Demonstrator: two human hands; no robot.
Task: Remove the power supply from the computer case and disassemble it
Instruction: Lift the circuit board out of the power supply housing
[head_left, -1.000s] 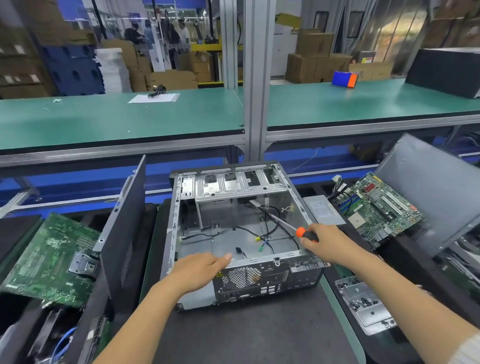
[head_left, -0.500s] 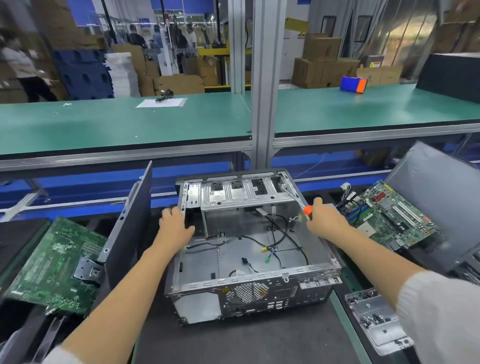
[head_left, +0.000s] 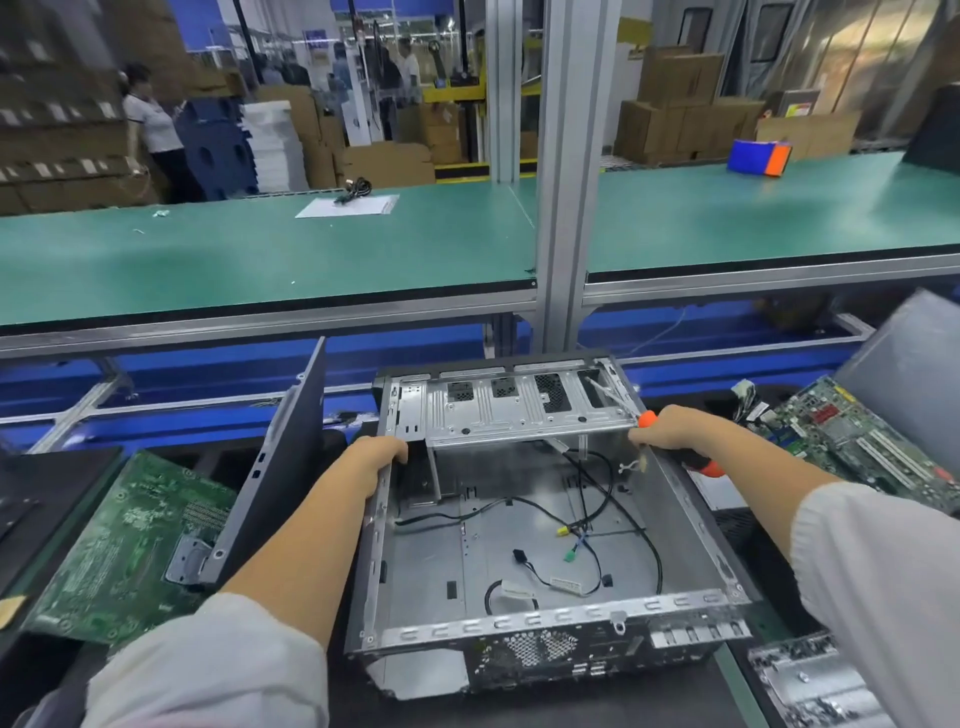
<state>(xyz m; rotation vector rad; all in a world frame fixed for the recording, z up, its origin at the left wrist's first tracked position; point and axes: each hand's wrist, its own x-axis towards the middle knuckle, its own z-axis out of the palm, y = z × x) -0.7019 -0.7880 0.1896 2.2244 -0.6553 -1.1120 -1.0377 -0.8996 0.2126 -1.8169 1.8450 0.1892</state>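
Observation:
An open metal computer case (head_left: 519, 629) lies on the dark mat in front of me, stripped inside except for loose black cables (head_left: 597, 499) and a drive cage (head_left: 519, 405) at its far end. My left hand (head_left: 371, 460) grips the case's left wall near the far corner. My right hand (head_left: 675, 431) rests on the right wall and holds an orange-handled screwdriver (head_left: 647, 418), its shaft pointing away over the cage. No power supply shows inside the case.
A dark side panel (head_left: 280, 467) stands on edge left of the case, with a green circuit board (head_left: 124, 540) beyond it. Another motherboard (head_left: 852, 436) leans against a grey panel (head_left: 914, 364) at right. A tray of screws (head_left: 810, 680) sits at lower right. A green bench (head_left: 260, 249) runs behind.
My left hand left the case's near rear edge and went to the far left wall. My right hand with the screwdriver moved forward to the far right wall. The case sits nearer to me.

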